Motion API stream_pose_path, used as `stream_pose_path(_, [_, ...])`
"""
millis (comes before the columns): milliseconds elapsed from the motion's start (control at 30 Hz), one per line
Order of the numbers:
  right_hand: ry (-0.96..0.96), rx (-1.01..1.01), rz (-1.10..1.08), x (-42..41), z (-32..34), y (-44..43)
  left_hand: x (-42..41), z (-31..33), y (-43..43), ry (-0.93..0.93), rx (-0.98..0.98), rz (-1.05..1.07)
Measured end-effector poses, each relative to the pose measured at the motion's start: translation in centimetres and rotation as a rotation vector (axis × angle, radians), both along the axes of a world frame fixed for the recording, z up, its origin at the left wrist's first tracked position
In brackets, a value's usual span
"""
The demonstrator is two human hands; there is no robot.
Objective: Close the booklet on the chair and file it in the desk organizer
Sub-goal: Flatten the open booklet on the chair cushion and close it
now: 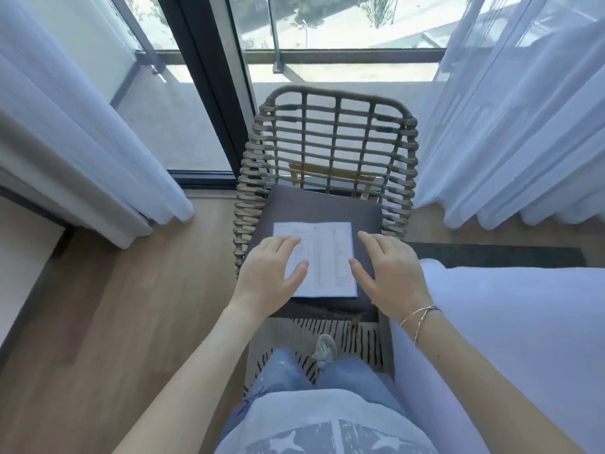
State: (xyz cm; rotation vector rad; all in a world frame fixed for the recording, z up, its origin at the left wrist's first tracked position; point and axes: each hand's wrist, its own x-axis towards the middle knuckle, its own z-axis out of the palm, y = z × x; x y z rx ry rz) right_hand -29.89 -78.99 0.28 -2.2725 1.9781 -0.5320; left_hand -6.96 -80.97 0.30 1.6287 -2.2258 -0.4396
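Note:
An open booklet with white printed pages and a thin blue edge lies flat on the dark grey cushion of a woven wicker chair. My left hand hovers over the booklet's left page, fingers spread, covering part of it. Just off the booklet's right edge, my right hand is spread open above the cushion, a thin bracelet on its wrist. Neither hand holds anything. No desk organizer is in view.
White sheer curtains hang at the left and at the right of the chair, before a glass balcony door. A white bed edge lies at the right. A striped rug covers the wood floor below the chair.

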Motion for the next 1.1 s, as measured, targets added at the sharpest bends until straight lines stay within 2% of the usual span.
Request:
stream_pose_path(133, [-0.042,0.034,0.013,-0.2,-1.4,-4.9,-0.2,-1.5,-4.8,0.003,0.044,0.011])
stream_pose_path(300, [-0.057,0.185,0.029,0.4,-6.1,-8.7,0.8,-6.7,-7.9,-0.039,0.244,-0.019])
stream_pose_path(400, [-0.072,0.198,0.011,0.5,-9.5,-11.1,1.6,-9.9,-10.3,-0.039,0.261,-0.016])
stream_pose_path(567, [-0.058,0.169,-0.019,0.9,-17.8,-15.0,1.8,-17.1,-14.7,-0.036,0.202,-0.013])
stream_pose_path(767, [-0.021,0.264,-0.031,1.8,-29.3,-17.5,1.8,-28.6,-17.3,-0.151,0.21,-0.039])
stream_pose_path(1100, [0.066,0.395,0.004,2.1,-44.7,-16.5,0.1,-44.8,-16.6,-0.234,0.282,-0.073])
